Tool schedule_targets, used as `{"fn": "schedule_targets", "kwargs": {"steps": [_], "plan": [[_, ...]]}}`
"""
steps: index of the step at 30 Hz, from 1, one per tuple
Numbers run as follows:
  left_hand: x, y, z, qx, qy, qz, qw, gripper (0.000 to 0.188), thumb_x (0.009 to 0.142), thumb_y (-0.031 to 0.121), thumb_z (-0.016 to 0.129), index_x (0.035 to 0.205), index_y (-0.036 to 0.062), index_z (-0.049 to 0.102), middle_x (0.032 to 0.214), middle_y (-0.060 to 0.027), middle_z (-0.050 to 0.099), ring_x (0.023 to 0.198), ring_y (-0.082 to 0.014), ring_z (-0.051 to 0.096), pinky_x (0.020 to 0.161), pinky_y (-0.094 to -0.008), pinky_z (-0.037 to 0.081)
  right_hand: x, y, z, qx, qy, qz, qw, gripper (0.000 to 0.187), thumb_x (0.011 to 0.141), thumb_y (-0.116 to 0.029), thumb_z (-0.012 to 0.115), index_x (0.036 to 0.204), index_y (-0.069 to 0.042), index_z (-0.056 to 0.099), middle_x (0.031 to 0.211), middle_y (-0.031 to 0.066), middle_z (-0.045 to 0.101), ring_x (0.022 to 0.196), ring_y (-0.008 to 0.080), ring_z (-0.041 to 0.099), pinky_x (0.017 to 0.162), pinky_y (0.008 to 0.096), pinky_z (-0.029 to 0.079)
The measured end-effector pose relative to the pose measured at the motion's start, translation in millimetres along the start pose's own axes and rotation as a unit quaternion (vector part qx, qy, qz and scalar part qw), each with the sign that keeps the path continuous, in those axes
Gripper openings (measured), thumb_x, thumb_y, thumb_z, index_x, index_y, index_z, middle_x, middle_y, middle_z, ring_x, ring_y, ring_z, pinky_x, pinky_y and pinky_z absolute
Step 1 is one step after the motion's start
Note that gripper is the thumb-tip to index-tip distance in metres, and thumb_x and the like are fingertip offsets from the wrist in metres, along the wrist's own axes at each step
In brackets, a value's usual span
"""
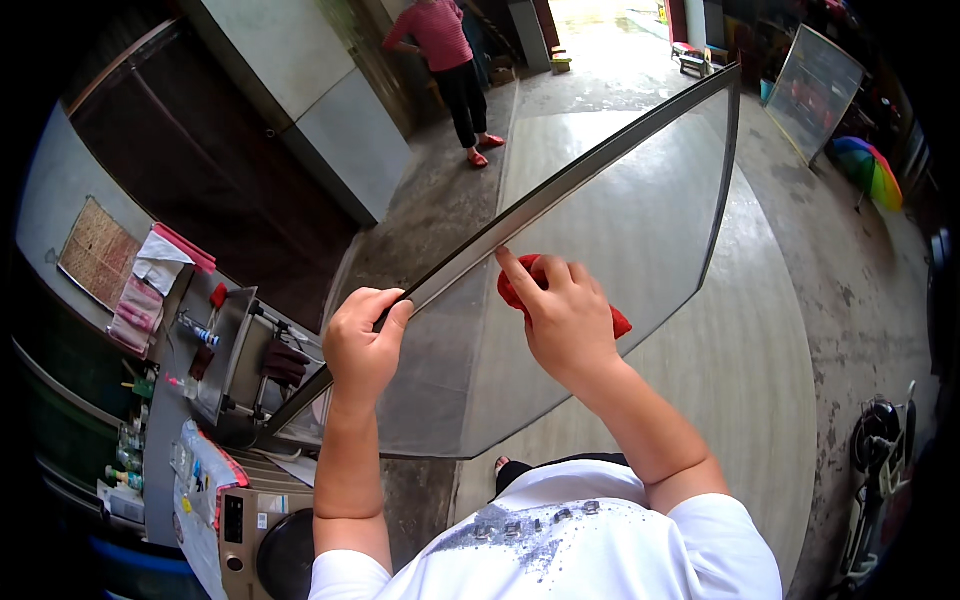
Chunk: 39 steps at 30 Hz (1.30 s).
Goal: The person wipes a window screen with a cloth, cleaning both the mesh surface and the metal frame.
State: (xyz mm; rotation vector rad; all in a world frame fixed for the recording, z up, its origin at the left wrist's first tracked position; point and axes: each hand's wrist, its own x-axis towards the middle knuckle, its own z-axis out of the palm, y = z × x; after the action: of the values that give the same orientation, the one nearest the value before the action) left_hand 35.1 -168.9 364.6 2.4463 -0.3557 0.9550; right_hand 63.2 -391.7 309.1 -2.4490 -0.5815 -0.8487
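Red cloth (621, 322) bunched under the right hand (565, 315), and straight up to the rail: index finger stretched to the inner edge of the dark upper frame bar (560, 196), other fingers curled over the cloth. Across to the left hand (362, 330), closed narrow around the same bar, seemingly to steady it. Out in front of the white shirt (620, 545), the mesh screen (480, 340), held aslant above the pale floor (730, 400). Apparently mid-wipe, somewhere along that upper edge. How much already done? Impossible to tell, with no clear line between wiped and unwiped mesh on show. Probably left: more of the bar, plus the other edges, all free of the cloth. Away to the upper right, well apart, a second framed panel (815, 95), no hand on it.
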Motion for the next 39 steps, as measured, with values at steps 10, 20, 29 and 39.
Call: {"fn": "schedule_targets", "kwargs": {"steps": [10, 20, 29, 39], "plan": [[-5, -5, 8, -0.013, -0.007, 0.002, 1.000, 0.014, 0.077, 0.009, 0.071, 0.088, -0.0003, 0.068, 0.080, -0.0098, 0.065, 0.069, -0.0249, 0.062, 0.061, -0.0306, 0.047, 2, 5, 4, 0.002, -0.003, -0.009, 1.000, 0.065, 0.076, -0.003, 0.060, 0.136, -0.022, 0.045, 0.098, 0.0071, 0.057, 0.086, 0.0260, 0.055, 0.073, 0.0390, 0.048], [-4, -25, 9, -0.039, -0.001, -0.018, 0.999, 0.016, 0.078, 0.010, 0.071, 0.089, -0.0003, 0.068, 0.081, -0.0091, 0.065, 0.072, -0.0241, 0.062, 0.065, -0.0303, 0.047, 6, 25, -4, 0.064, -0.011, 0.021, 0.998, 0.066, 0.075, -0.004, 0.063, 0.136, -0.017, 0.042, 0.112, 0.0087, 0.055, 0.096, 0.0268, 0.057, 0.078, 0.0384, 0.048], [-8, -29, 10, -0.024, -0.012, -0.012, 1.000, 0.015, 0.078, 0.010, 0.072, 0.089, 0.0002, 0.068, 0.081, -0.0091, 0.065, 0.072, -0.0250, 0.063, 0.065, -0.0308, 0.048, 12, 44, -9, -0.040, -0.002, 0.058, 0.998, 0.068, 0.076, 0.000, 0.061, 0.138, -0.023, 0.045, 0.109, 0.0076, 0.053, 0.091, 0.0244, 0.054, 0.077, 0.0369, 0.047], [-12, -25, 9, -0.009, -0.010, 0.000, 1.000, 0.015, 0.076, 0.009, 0.072, 0.088, 0.0005, 0.068, 0.080, -0.0094, 0.065, 0.071, -0.0253, 0.063, 0.063, -0.0312, 0.048, 10, 43, -7, -0.035, -0.010, 0.051, 0.998, 0.068, 0.075, -0.002, 0.063, 0.138, -0.022, 0.045, 0.106, 0.0080, 0.054, 0.090, 0.0247, 0.054, 0.077, 0.0369, 0.047]]}}
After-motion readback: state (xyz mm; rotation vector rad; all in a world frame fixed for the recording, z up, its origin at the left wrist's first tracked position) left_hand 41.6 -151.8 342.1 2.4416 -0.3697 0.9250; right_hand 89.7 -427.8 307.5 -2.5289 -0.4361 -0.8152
